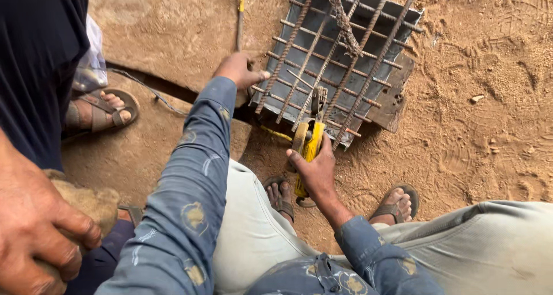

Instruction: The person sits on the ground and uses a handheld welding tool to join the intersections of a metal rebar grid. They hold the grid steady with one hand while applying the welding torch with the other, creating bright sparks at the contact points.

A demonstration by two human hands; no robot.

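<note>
left hand (239, 70): fingers curled, thumb out, pressing on the near-left edge of the rebar grid (334, 59); not closed around a bar as far as visible
right hand (315, 169): wrapped tight round the handles of the yellow pliers (308, 145), firm grip
pliers: pointing away from the body, dark head at a bar crossing near the grid's front edge, touching the bars; jaws too small to tell open or closed
rebar grid: rusty bars crossed in a mesh, lying flat on a grey metal sheet (397, 18), upper middle of view, just ahead of the knees
twisted bar (343, 18): lying diagonally on top of the grid, far side
wood board (394, 99): under the right edge of the sheet, dark, on the sand
ground (489, 99): reddish sandy soil, footprints all over
feet: sandalled right foot (397, 203) and left foot (280, 194) planted on the sand just below the grid
sleeves: blue patterned, both arms stretched forward; pale trousers
other person: hand (34, 231) at bottom left gripping a tan lump, sandalled foot (101, 111) at left, well apart from the grid
</note>
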